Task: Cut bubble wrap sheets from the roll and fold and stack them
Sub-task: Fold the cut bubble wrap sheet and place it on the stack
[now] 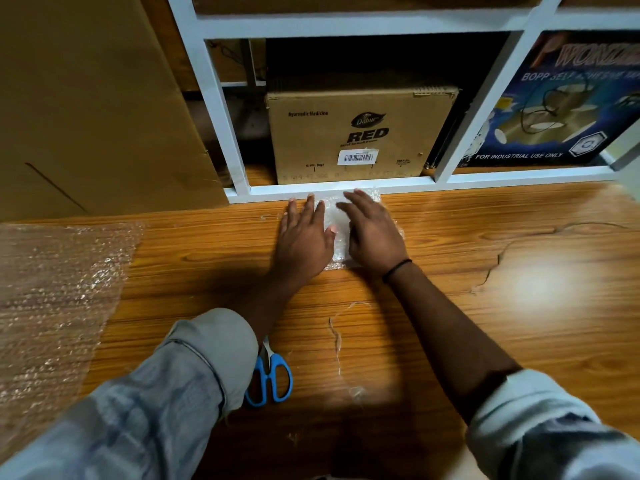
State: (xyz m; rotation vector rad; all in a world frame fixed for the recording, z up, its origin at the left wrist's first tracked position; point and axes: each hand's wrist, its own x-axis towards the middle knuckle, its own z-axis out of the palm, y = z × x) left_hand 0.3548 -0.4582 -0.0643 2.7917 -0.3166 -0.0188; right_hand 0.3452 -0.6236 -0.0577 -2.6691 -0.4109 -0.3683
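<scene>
Left hand and right hand flat, fingers straight, pressing folded bubble wrap at far table edge, scissors near

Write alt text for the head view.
The left hand and right hand press flat on a folded bubble wrap sheet at the table's far edge. Blue scissors lie by the left sleeve; loose bubble wrap at left.
</scene>
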